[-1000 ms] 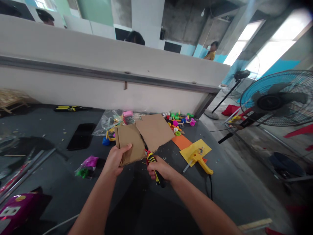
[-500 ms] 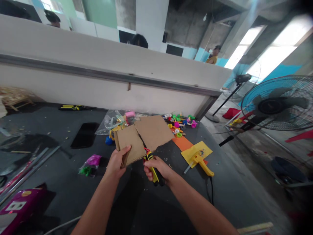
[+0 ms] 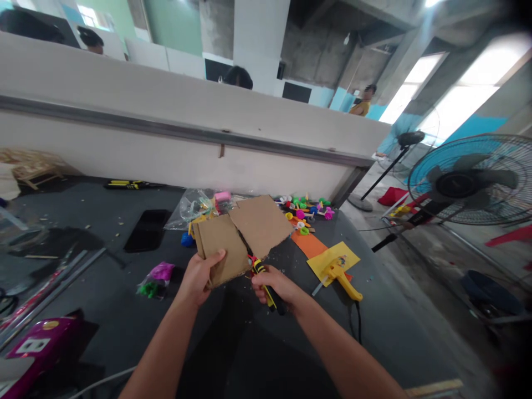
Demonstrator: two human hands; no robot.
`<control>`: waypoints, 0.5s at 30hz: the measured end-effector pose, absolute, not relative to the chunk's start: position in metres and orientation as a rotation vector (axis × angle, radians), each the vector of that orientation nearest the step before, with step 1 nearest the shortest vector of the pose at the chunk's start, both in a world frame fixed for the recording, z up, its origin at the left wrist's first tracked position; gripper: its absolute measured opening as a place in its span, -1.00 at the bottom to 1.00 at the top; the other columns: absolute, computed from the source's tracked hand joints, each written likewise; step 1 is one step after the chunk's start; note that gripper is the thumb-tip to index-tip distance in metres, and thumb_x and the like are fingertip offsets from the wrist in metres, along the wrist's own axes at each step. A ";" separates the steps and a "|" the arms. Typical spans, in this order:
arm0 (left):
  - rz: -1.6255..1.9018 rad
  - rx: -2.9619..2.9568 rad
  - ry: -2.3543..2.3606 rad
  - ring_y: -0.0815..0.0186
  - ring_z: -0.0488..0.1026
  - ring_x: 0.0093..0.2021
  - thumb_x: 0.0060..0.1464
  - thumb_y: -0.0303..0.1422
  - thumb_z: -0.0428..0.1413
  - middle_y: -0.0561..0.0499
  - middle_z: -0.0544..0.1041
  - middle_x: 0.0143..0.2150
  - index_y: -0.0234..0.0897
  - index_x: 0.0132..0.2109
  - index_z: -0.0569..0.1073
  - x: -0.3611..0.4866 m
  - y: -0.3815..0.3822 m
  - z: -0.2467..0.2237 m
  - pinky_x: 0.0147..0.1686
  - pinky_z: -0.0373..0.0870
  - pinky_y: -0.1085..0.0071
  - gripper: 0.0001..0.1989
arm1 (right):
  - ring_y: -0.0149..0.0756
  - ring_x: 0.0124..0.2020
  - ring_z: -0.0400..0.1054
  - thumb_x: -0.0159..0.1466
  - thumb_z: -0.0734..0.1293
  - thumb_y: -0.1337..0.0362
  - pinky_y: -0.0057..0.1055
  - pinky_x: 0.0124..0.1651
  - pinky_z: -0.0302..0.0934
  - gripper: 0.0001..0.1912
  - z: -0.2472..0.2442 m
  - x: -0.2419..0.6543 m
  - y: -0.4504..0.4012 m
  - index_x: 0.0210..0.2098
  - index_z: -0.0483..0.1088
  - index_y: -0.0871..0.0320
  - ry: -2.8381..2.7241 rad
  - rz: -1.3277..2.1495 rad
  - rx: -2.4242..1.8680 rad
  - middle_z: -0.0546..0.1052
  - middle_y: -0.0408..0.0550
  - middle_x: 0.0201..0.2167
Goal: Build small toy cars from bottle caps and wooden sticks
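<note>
My left hand (image 3: 203,276) grips a piece of brown cardboard (image 3: 224,244) by its left edge, thumb on top and fingers underneath. A long slit splits the sheet, and a second flap of cardboard (image 3: 262,224) spreads to the right of it. Closed around the handles of yellow-and-black pliers (image 3: 270,293) is my right hand (image 3: 277,285). The red-marked head of the pliers sits at the near end of the slit; its jaws are too small to make out. Beyond the cardboard lies a clear plastic bag (image 3: 187,208).
A yellow glue gun (image 3: 343,277) rests on yellow paper (image 3: 330,257) at right, beside orange paper (image 3: 307,244). Small colourful plastic parts (image 3: 305,210) lie behind. On the left are a black phone (image 3: 146,230), a bag of pink and green bits (image 3: 157,280) and a purple device (image 3: 44,346).
My right hand and the pliers have shifted slightly to the right, and the handles slant more. The left hand keeps its hold on the cardboard.
</note>
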State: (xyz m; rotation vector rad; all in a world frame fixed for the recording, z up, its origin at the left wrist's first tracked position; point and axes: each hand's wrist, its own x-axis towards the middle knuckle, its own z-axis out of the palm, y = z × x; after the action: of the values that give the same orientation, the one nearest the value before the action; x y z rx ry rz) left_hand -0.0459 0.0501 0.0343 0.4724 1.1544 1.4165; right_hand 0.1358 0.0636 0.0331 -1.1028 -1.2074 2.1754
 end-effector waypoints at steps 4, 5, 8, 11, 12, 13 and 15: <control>1.426 0.465 1.099 0.19 0.55 -0.43 -0.15 -0.49 0.21 -0.11 0.60 -0.41 -0.42 -0.20 0.47 -0.042 0.050 0.032 -0.42 0.49 0.36 -0.72 | -0.61 -0.71 0.02 -0.12 0.29 0.31 -0.59 -0.65 -0.06 -0.80 0.033 0.134 0.058 -0.51 0.18 0.17 -1.113 2.223 -1.063 0.21 -0.32 -0.70; 1.425 0.459 1.097 0.19 0.55 -0.44 -0.15 -0.49 0.21 -0.12 0.59 -0.41 -0.42 -0.20 0.48 -0.042 0.050 0.032 -0.43 0.49 0.37 -0.73 | -0.61 -0.72 0.00 -0.12 0.28 0.33 -0.59 -0.66 -0.08 -0.82 0.033 0.132 0.057 -0.51 0.17 0.17 -1.104 2.232 -1.059 0.20 -0.33 -0.72; 1.413 0.386 1.099 0.24 0.52 -0.52 -0.11 -0.51 0.17 -0.09 0.58 -0.45 -0.41 -0.23 0.47 -0.040 0.051 0.034 -0.53 0.46 0.43 -0.78 | -0.61 -0.75 -0.07 -0.16 0.25 0.38 -0.60 -0.68 -0.14 -0.82 0.032 0.127 0.055 -0.53 0.15 0.15 -1.071 2.256 -1.026 0.14 -0.36 -0.77; 1.418 0.248 1.076 0.34 0.46 -0.63 -0.06 -0.54 0.13 -0.03 0.55 -0.54 -0.40 -0.28 0.46 -0.038 0.053 0.037 -0.67 0.38 0.52 -0.87 | -0.61 -0.76 -0.10 -0.18 0.23 0.39 -0.60 -0.68 -0.20 -0.81 0.034 0.121 0.056 -0.53 0.15 0.14 -0.998 2.312 -0.986 0.13 -0.35 -0.79; 1.433 0.189 1.054 0.36 0.45 -0.65 -0.04 -0.55 0.11 -0.01 0.54 -0.56 -0.40 -0.29 0.45 -0.038 0.053 0.036 -0.70 0.36 0.55 -0.90 | -0.61 -0.76 -0.10 -0.18 0.24 0.40 -0.59 -0.68 -0.21 -0.81 0.035 0.120 0.057 -0.52 0.16 0.14 -0.956 2.355 -0.964 0.14 -0.35 -0.78; 1.452 0.127 1.021 0.38 0.44 -0.65 -0.03 -0.56 0.10 0.01 0.53 -0.57 -0.40 -0.30 0.44 -0.038 0.054 0.036 -0.71 0.35 0.57 -0.91 | -0.61 -0.75 -0.11 -0.17 0.24 0.40 -0.60 -0.68 -0.23 -0.80 0.036 0.119 0.057 -0.51 0.17 0.15 -0.903 2.404 -0.928 0.14 -0.35 -0.77; 1.498 0.021 0.942 0.40 0.45 -0.64 0.00 -0.58 0.07 0.02 0.53 -0.56 -0.38 -0.32 0.43 -0.038 0.053 0.034 -0.68 0.38 0.58 -0.92 | -0.61 -0.74 -0.09 -0.14 0.25 0.39 -0.60 -0.66 -0.23 -0.81 0.037 0.118 0.059 -0.48 0.18 0.16 -0.781 2.480 -0.816 0.15 -0.33 -0.73</control>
State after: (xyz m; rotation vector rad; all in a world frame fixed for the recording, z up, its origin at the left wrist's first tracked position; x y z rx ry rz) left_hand -0.0382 0.0534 0.0339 0.0208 0.9416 1.4980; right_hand 0.1178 0.0594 0.0372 -0.8163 -0.7813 2.4800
